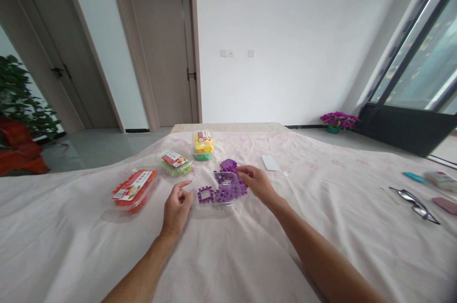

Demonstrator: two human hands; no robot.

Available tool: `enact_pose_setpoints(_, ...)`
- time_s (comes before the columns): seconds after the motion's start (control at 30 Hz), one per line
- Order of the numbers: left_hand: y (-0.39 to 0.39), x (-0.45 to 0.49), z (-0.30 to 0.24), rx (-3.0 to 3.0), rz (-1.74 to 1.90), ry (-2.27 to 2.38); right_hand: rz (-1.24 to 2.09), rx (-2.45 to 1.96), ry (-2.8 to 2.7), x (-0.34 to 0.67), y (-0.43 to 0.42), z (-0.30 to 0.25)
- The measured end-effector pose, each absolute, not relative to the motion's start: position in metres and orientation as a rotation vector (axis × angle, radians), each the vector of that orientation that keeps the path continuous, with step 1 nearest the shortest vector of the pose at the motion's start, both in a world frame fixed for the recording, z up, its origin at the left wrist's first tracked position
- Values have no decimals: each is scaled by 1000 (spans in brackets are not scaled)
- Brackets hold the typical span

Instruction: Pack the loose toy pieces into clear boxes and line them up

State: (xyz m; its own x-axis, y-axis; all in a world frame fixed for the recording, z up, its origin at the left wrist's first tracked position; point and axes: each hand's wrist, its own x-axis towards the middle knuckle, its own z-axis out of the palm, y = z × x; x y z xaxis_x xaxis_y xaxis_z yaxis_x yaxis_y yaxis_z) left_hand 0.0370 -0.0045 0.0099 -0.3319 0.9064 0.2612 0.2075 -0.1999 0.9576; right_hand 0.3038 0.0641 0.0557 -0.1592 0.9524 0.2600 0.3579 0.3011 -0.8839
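Note:
Purple toothed building pieces (pixel 228 192) lie in a pile in the middle of the cloth, in and behind a clear plastic container (pixel 200 210). The container's walls are see-through, so which pieces are inside is hard to tell. My left hand (pixel 177 205) has its fingers curled against the container's left side, gripping it there. At the pile's right edge, my right hand (pixel 253 180) pinches a purple piece between thumb and fingers; the fingertips are partly hidden. A purple piece with a square opening (pixel 206 194) sits nearest my left hand.
Left of my hands stand labelled clear boxes of orange pieces (pixel 134 191), light green pieces (pixel 174 162), and yellow and green pieces (pixel 203 145). A white card (pixel 270 163) lies beyond my right hand. Eyeglasses (pixel 416 205) and a teal object (pixel 414 177) lie far right.

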Motion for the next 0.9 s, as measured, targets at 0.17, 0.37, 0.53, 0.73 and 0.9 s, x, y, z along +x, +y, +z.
enact_pose_setpoints(0.17, -6, 38, 13, 1282, 1670, 1551, 434, -1615, -1952, 348, 83, 47)
enact_pose_setpoints(0.37, -3, 35, 11, 1236, 1665, 1583, 296, -1955, -2225, 383, 87, 46)
enact_pose_setpoints(0.53, 0, 32, 4, 1235, 1627, 1605, 504, -1917, -2228, 391, 97, 43)
enact_pose_setpoints(0.73, 0, 32, 1, 1251, 1583, 1603, 632, -1679, -1794, 394, 110, 27)
enact_pose_setpoints(0.9, 1, 31, 1, 1261, 1583, 1612, 500, -1783, -1797, 384, 121, 20)
